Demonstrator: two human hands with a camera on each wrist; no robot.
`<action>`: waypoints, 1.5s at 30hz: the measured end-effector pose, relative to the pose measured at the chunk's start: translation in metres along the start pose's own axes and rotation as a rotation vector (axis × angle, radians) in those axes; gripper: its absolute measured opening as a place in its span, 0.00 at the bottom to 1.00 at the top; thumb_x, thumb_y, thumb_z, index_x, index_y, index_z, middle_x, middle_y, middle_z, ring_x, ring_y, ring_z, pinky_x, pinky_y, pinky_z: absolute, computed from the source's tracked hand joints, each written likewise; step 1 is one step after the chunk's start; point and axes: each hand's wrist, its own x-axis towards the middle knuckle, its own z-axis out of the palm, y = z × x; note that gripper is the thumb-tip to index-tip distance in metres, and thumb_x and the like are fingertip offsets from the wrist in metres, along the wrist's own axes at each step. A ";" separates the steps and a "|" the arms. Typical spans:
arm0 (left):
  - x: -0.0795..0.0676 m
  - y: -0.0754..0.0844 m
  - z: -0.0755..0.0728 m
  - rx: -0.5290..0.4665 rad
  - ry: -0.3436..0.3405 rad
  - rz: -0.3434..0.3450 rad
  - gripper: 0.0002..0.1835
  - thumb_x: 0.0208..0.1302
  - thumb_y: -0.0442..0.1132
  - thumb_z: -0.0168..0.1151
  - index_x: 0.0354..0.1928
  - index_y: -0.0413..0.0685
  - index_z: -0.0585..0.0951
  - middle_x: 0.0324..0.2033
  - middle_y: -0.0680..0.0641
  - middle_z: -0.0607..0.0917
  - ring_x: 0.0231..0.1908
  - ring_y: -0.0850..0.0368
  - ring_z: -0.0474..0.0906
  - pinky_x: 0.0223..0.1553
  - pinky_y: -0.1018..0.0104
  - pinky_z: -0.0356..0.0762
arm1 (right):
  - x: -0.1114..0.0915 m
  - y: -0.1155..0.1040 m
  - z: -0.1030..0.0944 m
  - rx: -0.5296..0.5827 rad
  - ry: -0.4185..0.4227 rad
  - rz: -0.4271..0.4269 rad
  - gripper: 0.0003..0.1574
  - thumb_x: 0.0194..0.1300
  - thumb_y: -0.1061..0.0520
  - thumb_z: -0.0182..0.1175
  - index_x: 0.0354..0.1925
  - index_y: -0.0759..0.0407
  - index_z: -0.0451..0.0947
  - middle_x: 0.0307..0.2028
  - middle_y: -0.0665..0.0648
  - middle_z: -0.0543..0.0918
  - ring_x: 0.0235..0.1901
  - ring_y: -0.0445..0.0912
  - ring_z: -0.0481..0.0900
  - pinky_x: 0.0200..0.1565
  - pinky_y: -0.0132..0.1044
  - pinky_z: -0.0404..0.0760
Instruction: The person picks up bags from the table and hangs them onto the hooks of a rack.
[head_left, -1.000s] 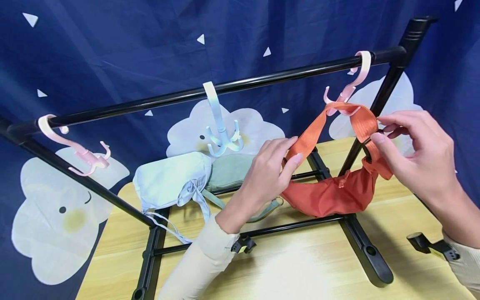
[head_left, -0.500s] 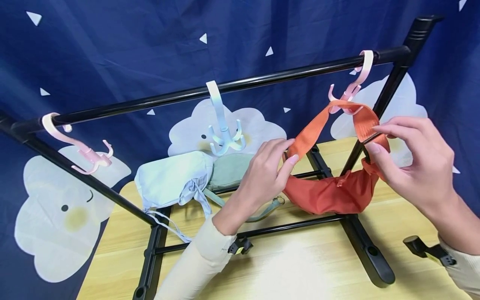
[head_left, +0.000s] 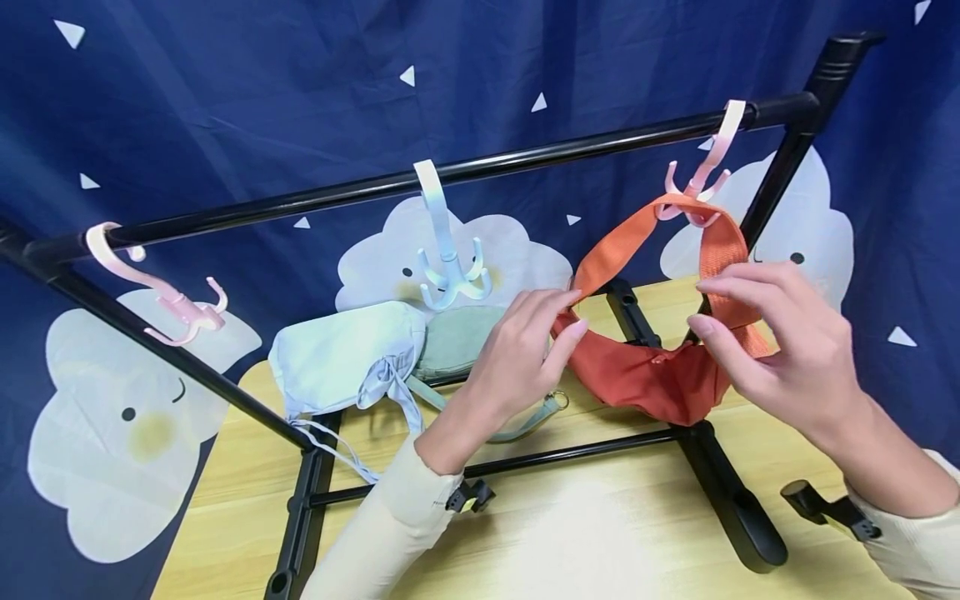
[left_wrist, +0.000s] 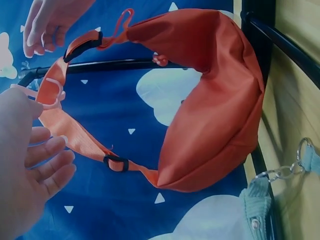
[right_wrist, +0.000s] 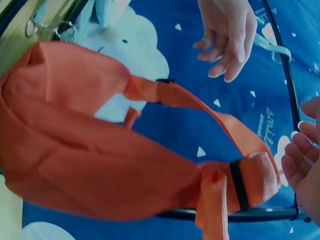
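Observation:
A red-orange crescent-shaped bag [head_left: 648, 375] hangs by its orange strap [head_left: 611, 254] from the right pink hook [head_left: 720, 154]. Its full body [left_wrist: 215, 115] and a black strap slider [left_wrist: 118, 163] show in the left wrist view. My left hand [head_left: 517, 354] is beside the strap's left side, its fingers relaxed. On the other side, my right hand [head_left: 795, 350] has fingers and thumb spread apart, overlapping the strap in the head view. In the right wrist view, the bag [right_wrist: 90, 145] hangs with both hands apart from it.
The hooks hang on a black rack rail [head_left: 525, 162]: a blue hook [head_left: 448, 267] in the middle, another pink hook [head_left: 180, 308] at left. A light blue bag [head_left: 341, 358] and a green bag [head_left: 457, 337] lie on the wooden table [head_left: 592, 517] behind the rack's lower bar.
My right hand has let go of the strap near its slider and now stands with fingers apart. The left hand has loosened from the strap. The red-orange bag has swung slightly left and turned.

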 end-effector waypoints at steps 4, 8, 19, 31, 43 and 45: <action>-0.006 -0.003 0.000 0.019 -0.016 0.003 0.18 0.77 0.42 0.58 0.61 0.39 0.81 0.55 0.43 0.86 0.56 0.51 0.82 0.61 0.64 0.80 | -0.004 -0.003 0.010 0.032 -0.028 -0.035 0.36 0.74 0.37 0.61 0.40 0.74 0.83 0.36 0.72 0.83 0.36 0.52 0.74 0.50 0.15 0.69; -0.010 -0.006 -0.001 0.026 -0.021 0.017 0.18 0.77 0.42 0.59 0.60 0.39 0.82 0.55 0.43 0.87 0.56 0.51 0.82 0.62 0.65 0.80 | -0.008 -0.003 0.016 0.045 -0.055 -0.052 0.35 0.74 0.38 0.61 0.40 0.72 0.84 0.36 0.69 0.84 0.34 0.49 0.72 0.41 0.18 0.66; -0.024 -0.015 -0.007 0.083 -0.083 0.003 0.17 0.78 0.44 0.57 0.59 0.42 0.83 0.56 0.45 0.87 0.59 0.51 0.82 0.64 0.63 0.79 | -0.025 0.003 0.033 0.122 -0.190 -0.065 0.33 0.75 0.40 0.60 0.44 0.71 0.85 0.40 0.67 0.86 0.42 0.46 0.79 0.48 0.19 0.73; -0.041 -0.027 -0.013 0.096 -0.135 -0.044 0.20 0.77 0.45 0.58 0.62 0.42 0.81 0.57 0.43 0.86 0.60 0.49 0.81 0.64 0.58 0.80 | -0.039 0.005 0.045 0.106 -0.394 0.008 0.32 0.77 0.36 0.55 0.53 0.63 0.84 0.48 0.60 0.86 0.50 0.49 0.81 0.63 0.15 0.68; -0.057 -0.041 -0.022 0.193 -0.243 -0.091 0.21 0.78 0.50 0.57 0.62 0.45 0.81 0.59 0.44 0.85 0.60 0.48 0.81 0.67 0.56 0.77 | -0.047 0.007 0.056 0.083 -0.543 0.027 0.23 0.70 0.49 0.68 0.57 0.58 0.82 0.52 0.54 0.85 0.54 0.47 0.81 0.63 0.21 0.69; -0.060 -0.042 -0.022 0.205 -0.276 -0.109 0.21 0.78 0.51 0.56 0.62 0.45 0.81 0.59 0.45 0.85 0.60 0.49 0.81 0.67 0.56 0.77 | -0.049 0.007 0.059 0.071 -0.566 0.019 0.22 0.69 0.49 0.68 0.57 0.57 0.82 0.52 0.54 0.85 0.54 0.47 0.81 0.62 0.23 0.71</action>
